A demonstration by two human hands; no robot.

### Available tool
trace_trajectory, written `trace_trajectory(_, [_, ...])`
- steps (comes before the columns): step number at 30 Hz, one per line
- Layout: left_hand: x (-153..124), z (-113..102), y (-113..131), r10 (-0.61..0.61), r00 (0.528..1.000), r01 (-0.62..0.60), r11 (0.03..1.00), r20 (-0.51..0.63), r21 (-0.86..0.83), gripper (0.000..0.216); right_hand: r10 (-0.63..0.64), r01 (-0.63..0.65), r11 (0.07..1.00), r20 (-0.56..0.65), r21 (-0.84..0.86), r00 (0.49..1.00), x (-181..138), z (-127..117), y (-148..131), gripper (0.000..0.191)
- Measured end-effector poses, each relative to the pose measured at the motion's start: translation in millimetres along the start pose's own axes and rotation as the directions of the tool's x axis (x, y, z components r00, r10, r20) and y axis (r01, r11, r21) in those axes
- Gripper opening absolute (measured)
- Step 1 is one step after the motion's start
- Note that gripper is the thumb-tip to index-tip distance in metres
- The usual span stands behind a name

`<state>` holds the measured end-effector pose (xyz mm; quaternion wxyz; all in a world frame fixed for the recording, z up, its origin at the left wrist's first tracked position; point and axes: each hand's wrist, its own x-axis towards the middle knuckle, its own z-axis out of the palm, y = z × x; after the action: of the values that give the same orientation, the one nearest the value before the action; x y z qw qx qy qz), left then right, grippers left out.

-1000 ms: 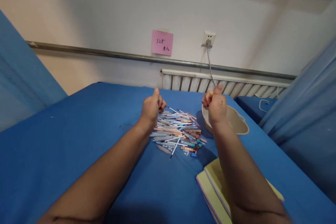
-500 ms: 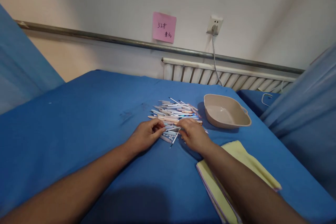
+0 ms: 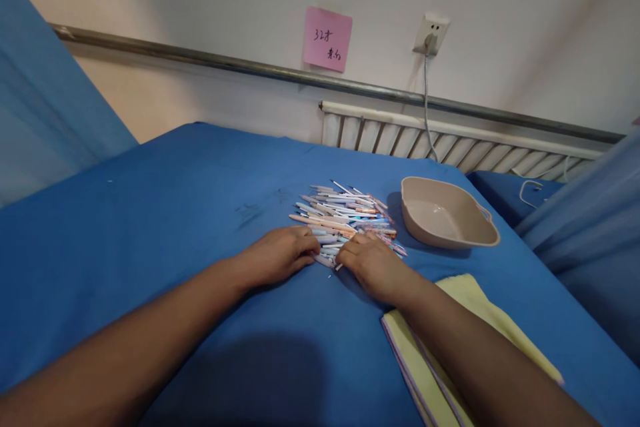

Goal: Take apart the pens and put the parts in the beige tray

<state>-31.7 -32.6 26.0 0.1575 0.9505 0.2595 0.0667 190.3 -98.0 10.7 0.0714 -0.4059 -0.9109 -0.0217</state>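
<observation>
A heap of slim pens and white pen refills (image 3: pixel 333 207) lies on the blue-covered table, mostly side by side. At the heap's near left edge is my left hand (image 3: pixel 280 255), its fingers curled together by the ends of some pale pens; what they grip is hidden. My right hand (image 3: pixel 375 265) bends over the near right part of the heap, fingers closed and pointing down. From under its fingertips sticks the end of a thin white pen refill (image 3: pixel 339 267). The hands are a short gap apart, with several pens showing between them.
A beige plastic basin (image 3: pixel 445 217) stands right of the heap. Under my right forearm lies a folded yellow cloth (image 3: pixel 480 307). A white radiator (image 3: pixel 390 137), a metal rail and a wall socket are behind the blue table cover (image 3: pixel 165 213). Blue curtains hang at both sides.
The white refill, which slanted out below my right fingers, is now mostly covered by the hand. Both hands are lower against the heap. The whole view has shifted slightly.
</observation>
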Motion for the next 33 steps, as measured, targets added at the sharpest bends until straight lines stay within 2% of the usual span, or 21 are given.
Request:
trace_trajectory(4, [4.4,7.2,1.6,-0.002,1.0,0.003,0.999,-0.029,0.047,0.013,0.015,-0.015,1.0,-0.022,-0.008,1.0,-0.4,-1.0,3.2,0.017])
trace_trajectory(7, [6.4,8.1,3.5,-0.007,0.998,0.008,1.0,-0.061,0.008,0.015,0.064,-0.055,0.996,-0.139,0.068,0.988,-1.8,3.1,7.8,0.017])
trace_trajectory(9, [6.9,6.0,4.7,-0.063,0.993,0.049,0.99,-0.101,-0.136,0.014,0.131,-0.08,0.979,-0.283,0.186,0.95,-3.9,6.8,12.0,0.016])
trace_trajectory(11, [7.0,2.5,5.2,-0.198,0.969,0.121,0.904,-0.15,-0.409,0.013,0.237,-0.091,0.938,-0.428,0.333,0.872,-6.6,10.1,16.6,0.015])
trace_trajectory(12, [7.0,0.6,5.1,-0.288,0.944,0.148,0.806,-0.16,-0.573,0.014,0.299,-0.096,0.91,-0.48,0.403,0.825,-7.9,11.6,18.8,0.014])
trace_trajectory(14, [6.8,-2.6,4.5,-0.443,0.89,0.149,0.507,-0.108,-0.849,0.016,0.421,-0.114,0.848,-0.526,0.518,0.739,-9.8,14.1,22.4,0.011])
trace_trajectory(16, [6.3,-4.7,3.9,-0.501,0.866,0.105,0.188,-0.003,-0.977,0.016,0.509,-0.137,0.79,-0.515,0.598,0.69,-10.4,16.0,24.2,0.01])
trace_trajectory(18, [5.5,-5.8,3.5,-0.491,0.866,0.078,-0.052,0.094,-0.996,0.012,0.549,-0.149,0.75,-0.481,0.644,0.683,-10.0,17.2,24.0,0.011])
trace_trajectory(21, [4.3,-6.7,3.8,-0.457,0.873,0.05,-0.261,0.169,-0.964,0.006,0.551,-0.141,0.722,-0.44,0.677,0.709,-9.3,17.8,21.6,0.014])
trace_trajectory(23, [3.8,-7.4,4.6,-0.443,0.877,0.039,-0.323,0.188,-0.946,0.007,0.546,-0.143,0.718,-0.424,0.681,0.723,-9.4,17.6,19.9,0.015])
trace_trajectory(26, [3.8,-8.1,6.3,-0.459,0.861,0.05,-0.349,0.218,-0.936,0.008,0.544,-0.166,0.712,-0.388,0.682,0.744,-10.1,17.1,18.7,0.016])
trace_trajectory(33, [5.5,-4.6,14.1,-0.542,0.811,0.104,-0.239,0.222,-0.965,0.009,0.519,-0.206,0.727,-0.327,0.655,0.79,-10.3,16.6,17.9,0.019])
